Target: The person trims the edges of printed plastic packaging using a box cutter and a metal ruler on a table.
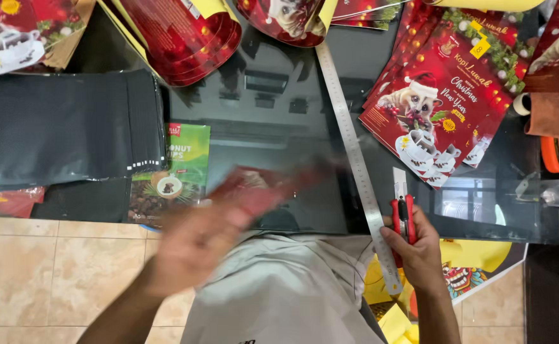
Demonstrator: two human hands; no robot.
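Nearest the wearer, at about five o'clock, the right hand (419,251) is closed around a red-handled utility knife (402,213), blade extended toward twelve o'clock. Fingers wrap the handle; the grip looks firm. The knife lies just beside a long steel ruler (356,159), which runs from five o'clock up toward twelve across the dark glass table (273,121). The wrist sits low at the table edge, forearm coming in from six o'clock.

At seven o'clock the left hand (196,245) is blurred. It appears to hold a red packet (260,188) by one end, fingers pinched on it, but how tightly cannot be told. The packet hangs above the table at centre, angled toward two o'clock. Judged thin, light, flexible and glossy, so likely slippery; best taken by an edge or corner, flat between thumb and fingers.

Farther out: a green snack pouch (174,172) at nine o'clock, a stack of black pouches (63,127) beyond it, and red printed pouches (445,95) fanned at two o'clock.
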